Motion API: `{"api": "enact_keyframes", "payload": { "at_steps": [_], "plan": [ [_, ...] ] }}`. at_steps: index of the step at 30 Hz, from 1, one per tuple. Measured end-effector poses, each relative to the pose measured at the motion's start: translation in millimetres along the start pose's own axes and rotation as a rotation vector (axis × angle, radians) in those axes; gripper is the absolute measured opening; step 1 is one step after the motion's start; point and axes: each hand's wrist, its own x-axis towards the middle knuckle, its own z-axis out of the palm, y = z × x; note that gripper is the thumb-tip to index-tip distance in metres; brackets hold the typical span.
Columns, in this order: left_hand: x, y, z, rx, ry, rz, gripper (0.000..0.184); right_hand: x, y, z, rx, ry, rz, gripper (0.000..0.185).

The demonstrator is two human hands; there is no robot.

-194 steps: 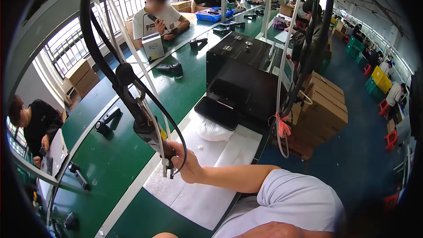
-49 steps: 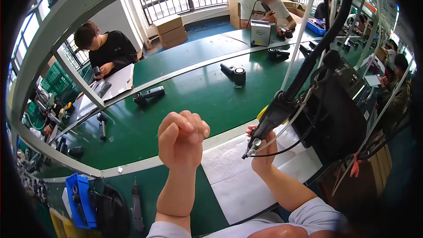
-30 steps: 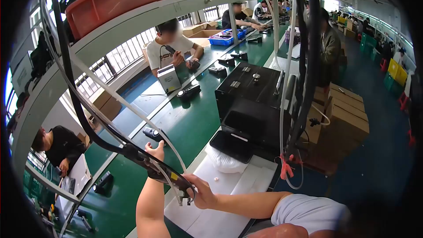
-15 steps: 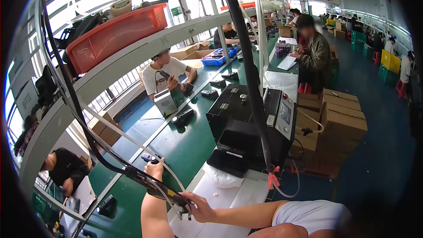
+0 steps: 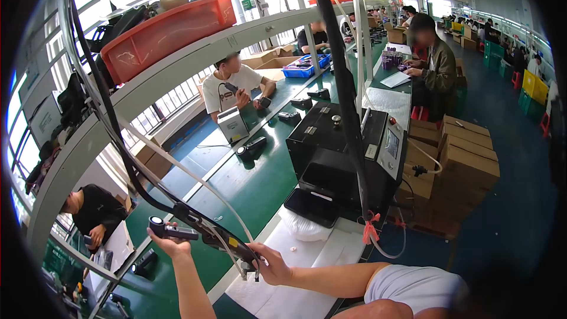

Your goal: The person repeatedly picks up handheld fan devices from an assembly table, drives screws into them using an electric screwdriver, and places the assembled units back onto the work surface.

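Observation:
My left hand (image 5: 172, 247) is palm up, its fingers curled under a dark handheld device with a round head (image 5: 171, 230). Beside that device a long black tool with a yellow label and a pale hose (image 5: 227, 240) slants downward, resembling an electric screwdriver. Around its lower end close the fingers of my right hand (image 5: 273, 264), above the white mat (image 5: 277, 289). Similar dark devices, one of them a black device (image 5: 251, 149), lie farther along the green bench (image 5: 218, 201).
A black machine with a screen (image 5: 348, 153) stands ahead; a black tray (image 5: 311, 207) is before it. Overhead runs a shelf with a red bin (image 5: 171, 38). Cartons (image 5: 463, 159) are stacked at right. Co-workers sit along the bench, one in a white shirt (image 5: 236, 85).
My left hand has moved left, out from behind the black tool, and turned palm up with the device. My right hand stays on the tool. The whole view has shifted slightly.

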Motion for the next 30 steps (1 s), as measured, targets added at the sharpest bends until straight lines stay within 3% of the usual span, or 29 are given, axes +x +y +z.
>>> {"api": "enact_keyframes", "payload": {
  "at_steps": [1,3,4,6,7,8,11,13,16,17,20,21,23,25,27,30],
  "plan": [
    [-29,10,1,-0.041,0.062,-0.133,0.061,0,-1,0,0.007,-0.011,0.007,0.040],
    [-74,10,-7,-0.081,0.120,-0.179,0.063,-2,-1,0,0.022,-0.028,0.022,0.040],
    [-85,7,-22,-0.088,0.079,-0.257,0.054,-1,-2,0,0.011,-0.031,0.012,0.039],
    [-105,-2,-57,0.014,0.029,-0.432,0.018,0,-1,-1,-0.034,-0.022,-0.013,0.038],
    [-122,-9,-75,0.056,-0.029,-0.474,0.012,0,-3,1,-0.061,-0.017,-0.021,0.037],
    [-153,-12,-69,0.075,0.027,-0.508,0.017,8,-9,2,-0.099,0.018,-0.127,0.034],
    [-207,-34,-84,0.143,0.037,-0.619,0.039,19,-26,-5,-0.057,0.005,-0.095,0.033],
    [-236,-40,-92,0.133,0.019,-0.682,0.045,30,-53,-7,-0.051,-0.095,-0.043,0.032],
    [-259,-51,-100,0.115,-0.025,-0.673,0.048,35,-78,-6,0.148,-0.271,0.273,0.030],
    [-261,-58,-106,0.090,-0.108,-0.643,0.047,37,-94,-6,0.157,-0.309,0.465,0.027],
    [-274,-62,-90,0.162,-0.102,-0.527,0.047,38,-101,-15,0.149,-0.409,0.478,0.028],
    [-275,-65,-95,0.178,-0.114,-0.488,0.048,41,-114,-10,0.261,-0.361,0.572,0.028],
    [-279,-67,-94,0.223,-0.113,-0.450,0.049,43,-122,-12,0.304,-0.366,0.597,0.028],
    [-283,-70,-92,0.202,-0.124,-0.432,0.049,40,-114,-16,0.170,-0.306,0.453,0.024],
    [-282,-76,-94,0.265,-0.140,-0.425,0.048,45,-126,-13,0.206,-0.150,0.556,0.023],
    [-280,-81,-98,0.247,-0.161,-0.430,0.046,54,-128,-11,0.518,-0.187,0.325,0.022]
  ]
}}
